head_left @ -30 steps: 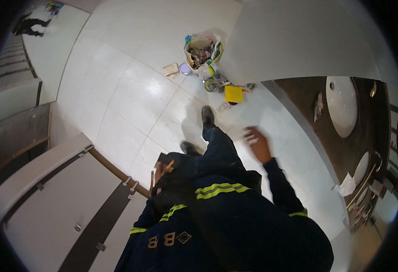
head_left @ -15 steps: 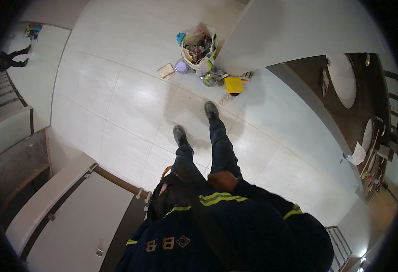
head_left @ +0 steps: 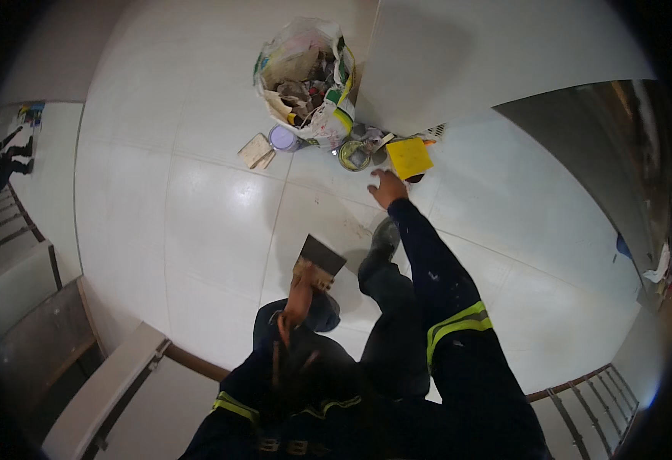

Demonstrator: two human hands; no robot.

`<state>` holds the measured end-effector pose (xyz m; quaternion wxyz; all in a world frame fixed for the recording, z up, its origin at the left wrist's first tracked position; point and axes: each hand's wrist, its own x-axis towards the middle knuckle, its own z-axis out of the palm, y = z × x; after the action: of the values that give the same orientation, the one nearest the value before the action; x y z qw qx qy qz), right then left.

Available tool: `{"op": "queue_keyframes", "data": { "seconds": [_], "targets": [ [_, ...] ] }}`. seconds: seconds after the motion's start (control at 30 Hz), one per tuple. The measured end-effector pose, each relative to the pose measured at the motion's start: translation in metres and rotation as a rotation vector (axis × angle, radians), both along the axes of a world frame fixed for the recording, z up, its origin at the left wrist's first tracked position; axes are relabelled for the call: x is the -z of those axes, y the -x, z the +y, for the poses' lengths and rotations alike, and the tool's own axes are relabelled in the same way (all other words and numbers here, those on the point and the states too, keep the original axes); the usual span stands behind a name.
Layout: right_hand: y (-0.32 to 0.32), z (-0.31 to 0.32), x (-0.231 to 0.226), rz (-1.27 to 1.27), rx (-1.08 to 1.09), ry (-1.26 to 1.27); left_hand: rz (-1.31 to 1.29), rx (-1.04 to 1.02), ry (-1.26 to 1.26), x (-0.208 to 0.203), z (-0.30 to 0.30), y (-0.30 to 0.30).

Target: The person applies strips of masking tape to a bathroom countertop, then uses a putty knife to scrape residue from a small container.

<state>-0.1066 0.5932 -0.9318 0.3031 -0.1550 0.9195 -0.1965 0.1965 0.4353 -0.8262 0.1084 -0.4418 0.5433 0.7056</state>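
My left hand (head_left: pixel 304 287) is closed round a wide scraper (head_left: pixel 324 254) with a dark flat blade, held low over the floor by my knee. My right hand (head_left: pixel 388 188) reaches forward with its fingers apart and nothing in it. Just beyond it lies a yellow square sheet or pad (head_left: pixel 410 157), partly over a dark item. Slightly left of that, an open tin (head_left: pixel 354 155) with a greyish mass inside stands on the floor. A tub with a lilac lid (head_left: pixel 283 138) is farther left, beside pale flat blocks (head_left: pixel 256 151).
A large white sack (head_left: pixel 330 126) full of rubbish stands behind the tins, near a pale wall or panel (head_left: pixel 458 69). A dark-fronted counter (head_left: pixel 581 146) runs along the right. White partitions (head_left: pixel 152 402) are at the lower left. Pale tiles (head_left: pixel 221 184) cover the floor.
I have bent down closer to the sack and tins. My right hand has moved from my waist out toward the yellow square. My left hand and its scraper have come into view.
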Motion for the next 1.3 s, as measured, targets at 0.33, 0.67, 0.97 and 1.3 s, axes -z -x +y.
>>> {"op": "queue_keyframes", "data": {
  "seconds": [0.33,0.67,0.97,1.3],
  "targets": [
    [0.081,-0.041,0.092,0.290,-0.549,-0.139,0.505,-0.432,-0.095,0.138,-0.039,0.207],
    [0.078,-0.040,0.120,0.362,-0.406,0.110,0.609,-0.507,-0.113,0.181,-0.044,0.227],
    [0.060,-0.029,0.072,0.356,-0.301,0.215,0.650,-0.508,-0.190,0.177,-0.073,0.207],
    [0.000,0.011,0.172,-0.197,-0.217,0.184,0.622,-0.518,-0.148,0.168,-0.078,0.207]
  ]
}}
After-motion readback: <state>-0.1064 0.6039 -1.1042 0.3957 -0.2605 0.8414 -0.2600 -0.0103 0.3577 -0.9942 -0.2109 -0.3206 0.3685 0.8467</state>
